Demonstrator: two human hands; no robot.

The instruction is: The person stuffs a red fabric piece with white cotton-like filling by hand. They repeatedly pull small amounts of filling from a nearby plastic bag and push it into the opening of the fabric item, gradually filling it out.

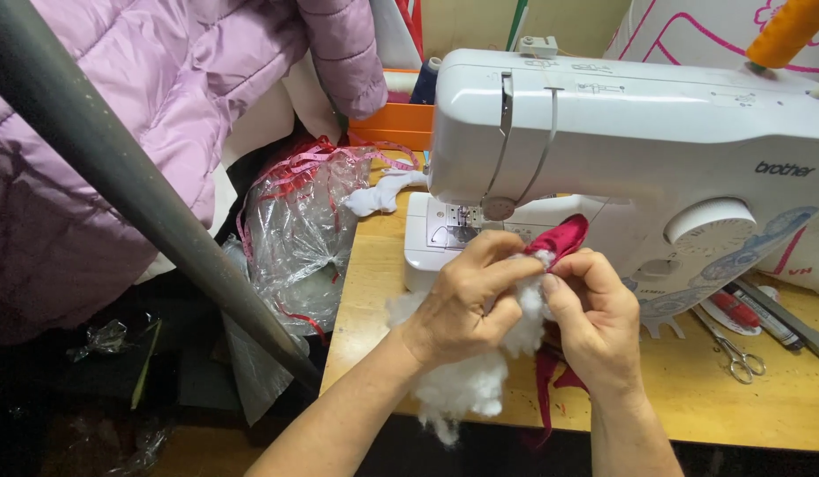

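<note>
Two bare hands are working at the near edge of a wooden table (pixel 785 415): the left hand (pixel 458 305) is pinching white stuffing (pixel 467 384) in a closed grip, pressing it into a red fabric piece (pixel 561 238) that the right hand (pixel 595 309) is gripping steady. Behind them is sitting a white sewing machine (pixel 639 132), with scissors (pixel 732 349) lying to the right.

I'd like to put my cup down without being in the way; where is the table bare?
Bare wood shows on the table left of the sewing machine, beside the plastic bag, and along the front edge below the scissors. It is crowded where both hands work white stuffing into red fabric.
</note>
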